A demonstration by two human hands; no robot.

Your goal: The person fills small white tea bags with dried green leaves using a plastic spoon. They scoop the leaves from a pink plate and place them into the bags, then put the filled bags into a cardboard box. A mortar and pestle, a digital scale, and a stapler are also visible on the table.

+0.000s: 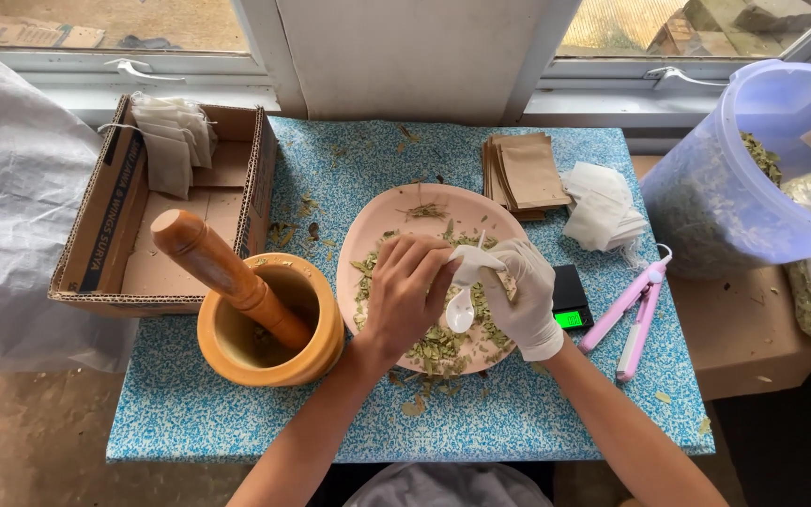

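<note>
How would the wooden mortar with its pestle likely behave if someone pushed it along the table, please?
The mortar looks thick-walled, so probably heavy and stable. The pestle leans loose against its rim and might shift or roll out. The patterned table cover may bunch.

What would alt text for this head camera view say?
Two hands work over a pink plate of dried green leaves: the bare left hand and gloved right hand hold a small white bag and white spoon. A wooden mortar and pestle stand left.

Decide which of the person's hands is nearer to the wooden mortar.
Left. The bare left hand is over the pink plate, just right of the wooden mortar; the gloved right hand is farther right, beside the small scale.
</note>
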